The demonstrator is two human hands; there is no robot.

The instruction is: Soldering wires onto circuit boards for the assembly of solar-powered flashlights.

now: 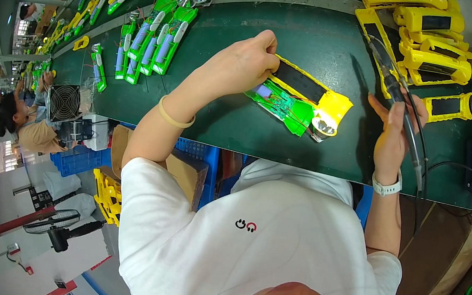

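One half-built torch (302,99) lies near the middle of the green tabletop (221,120), directly ahead of the person, its yellow shell open so the green board and wiring inside face up. Laid flat like this, the inner parts stay reachable from above, and the round lens end points toward the person's right.

Left hand (248,63) is closed over the torch's far end, fingers curled down on the shell, apparently pinning it so it cannot slide. Right hand (393,135) is wrapped around a dark pen-like tool (395,86) with a cable trailing back toward the body; its tip hangs just beside the torch, not clearly touching it. The grip sits low on the handle, which probably gives finer control of the tip.

Further right, a pile of yellow shells (426,38) sits near the tool hand. To the left, green inner frames (154,39) fitted with cells lie in rows along the tabletop. A small fan (63,103) stands at the left edge, near another person at work.
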